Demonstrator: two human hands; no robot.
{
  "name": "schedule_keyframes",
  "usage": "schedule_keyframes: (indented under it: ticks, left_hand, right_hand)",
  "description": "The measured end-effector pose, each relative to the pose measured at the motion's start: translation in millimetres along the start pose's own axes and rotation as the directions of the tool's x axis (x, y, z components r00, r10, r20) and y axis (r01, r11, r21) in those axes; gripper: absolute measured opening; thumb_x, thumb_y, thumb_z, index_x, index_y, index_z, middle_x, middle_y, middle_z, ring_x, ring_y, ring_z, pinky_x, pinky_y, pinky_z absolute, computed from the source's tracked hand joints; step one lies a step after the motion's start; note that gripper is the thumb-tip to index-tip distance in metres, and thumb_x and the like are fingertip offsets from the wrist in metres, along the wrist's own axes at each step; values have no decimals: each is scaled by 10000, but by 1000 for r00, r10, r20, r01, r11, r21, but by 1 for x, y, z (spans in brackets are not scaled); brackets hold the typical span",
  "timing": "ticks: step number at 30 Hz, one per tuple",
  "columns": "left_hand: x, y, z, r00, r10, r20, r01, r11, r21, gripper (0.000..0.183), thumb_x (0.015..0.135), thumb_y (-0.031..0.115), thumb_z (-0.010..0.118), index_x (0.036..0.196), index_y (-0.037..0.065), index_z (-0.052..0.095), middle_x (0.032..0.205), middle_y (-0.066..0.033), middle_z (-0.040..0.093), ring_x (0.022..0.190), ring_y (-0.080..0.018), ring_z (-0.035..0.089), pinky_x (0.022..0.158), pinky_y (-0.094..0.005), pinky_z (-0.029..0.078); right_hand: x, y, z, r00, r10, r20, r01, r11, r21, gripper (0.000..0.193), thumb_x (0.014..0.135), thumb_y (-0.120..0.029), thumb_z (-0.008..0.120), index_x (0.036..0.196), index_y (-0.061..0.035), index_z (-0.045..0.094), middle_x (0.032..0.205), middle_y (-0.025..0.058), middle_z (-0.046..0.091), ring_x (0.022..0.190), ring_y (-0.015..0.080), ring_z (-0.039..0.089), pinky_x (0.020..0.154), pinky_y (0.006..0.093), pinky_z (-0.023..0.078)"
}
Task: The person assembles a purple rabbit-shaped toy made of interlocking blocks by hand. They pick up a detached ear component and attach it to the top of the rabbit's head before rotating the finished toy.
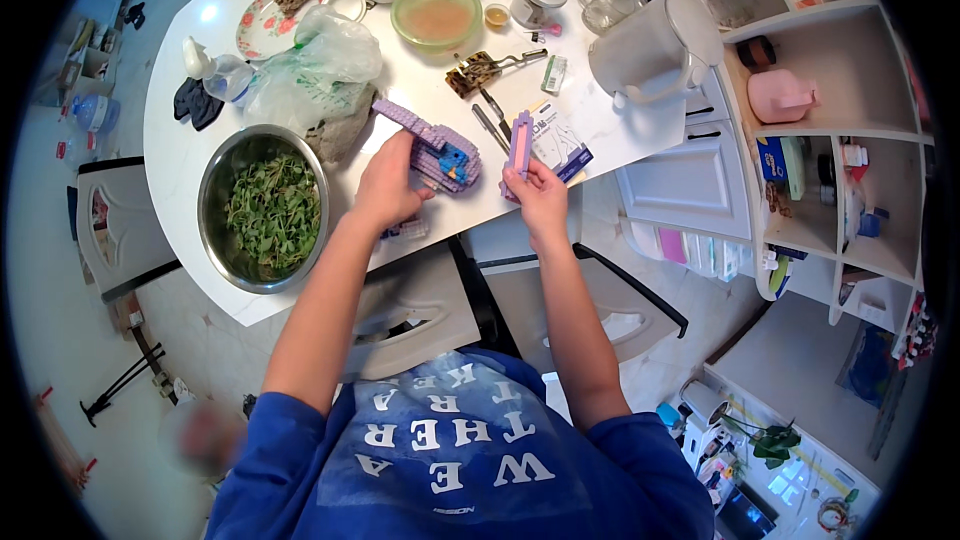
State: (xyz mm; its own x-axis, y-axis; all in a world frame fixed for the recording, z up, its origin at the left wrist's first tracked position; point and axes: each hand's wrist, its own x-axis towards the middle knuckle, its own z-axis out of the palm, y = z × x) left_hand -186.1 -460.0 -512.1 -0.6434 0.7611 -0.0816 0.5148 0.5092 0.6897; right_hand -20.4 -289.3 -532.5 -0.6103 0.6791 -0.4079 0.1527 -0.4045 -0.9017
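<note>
My left hand [388, 185] is closed at the near left side of a purple, bumpy-textured case [462, 172], its fingers partly hidden by the case's raised strip. A small blue figure-like piece [453, 162] sits in the case. My right hand [540, 198] pinches the lower end of a thin purple frame-shaped piece [521, 140], held upright near the table's front edge. Beyond it lie dark slim tools [490, 122] and a white-and-blue printed leaflet [560, 145]. Below my left hand is a small clear-and-purple item [408, 230], partly hidden.
A steel bowl of green leaves [270, 205] stands left, beside a plastic bag [320, 65] over a grey stone-like lump [342, 130]. Farther back are a green-rimmed bowl [436, 15], glass jars and a white pitcher [650, 50]. Chairs [410, 310] stand below the table edge; shelves [830, 60] line the right.
</note>
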Motion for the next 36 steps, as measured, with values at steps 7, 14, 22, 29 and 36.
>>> schedule_keyframes:
  ticks: [7, 14, 22, 29, 36]
  left_hand:
    - [35, -32, 6, 972, 114, 205, -76, 980, -186, 986, 512, 76, 876, 1393, 160, 442, 1235, -155, 576, 1122, -340, 566, 941, -392, 472]
    - [49, -12, 13, 930, 165, 327, -81, 963, -256, 885, 490, 104, 909, 1244, 62, 449, 1153, -161, 591, 1063, -309, 593, 926, -382, 477]
    - [49, 1, 21, 882, 84, 463, 167, 864, -474, 857, 512, 121, 930, 1241, 30, 490, 1124, -108, 612, 1040, -228, 605, 935, -342, 479]
    - [13, 38, -20, 900, -97, 424, 291, 859, -421, 762, 594, 272, 915, 1181, -50, 552, 1089, -108, 645, 1007, -190, 610, 934, -329, 470]
    - [-66, 79, -80, 905, -27, 424, 268, 811, -520, 803, 575, 217, 928, 1224, -36, 530, 1115, -109, 625, 1048, -181, 596, 962, -332, 459]
  right_hand:
    - [-13, 7, -9, 992, 124, -6, -124, 992, 33, 292, 865, -78, 703, 1103, 50, 593, 930, 57, 663, 790, 82, 619, 670, 218, 493]
    - [-13, 8, -21, 993, 116, -17, -115, 992, 51, 300, 867, -101, 700, 1112, 36, 594, 928, 72, 668, 784, 131, 651, 726, 271, 534]
    - [-19, -3, -26, 997, 80, 20, -82, 990, 117, 296, 876, -107, 694, 1118, 32, 597, 936, 68, 665, 786, 132, 651, 718, 273, 529]
    - [-32, -32, -28, 996, 78, 46, -86, 975, 206, 283, 892, -84, 646, 1139, 31, 568, 967, 91, 666, 862, 200, 682, 760, 303, 539]
    - [-58, -70, -23, 971, 65, 229, -151, 913, 379, 345, 887, -83, 621, 1182, 57, 509, 1066, 171, 640, 979, 273, 658, 895, 388, 524]
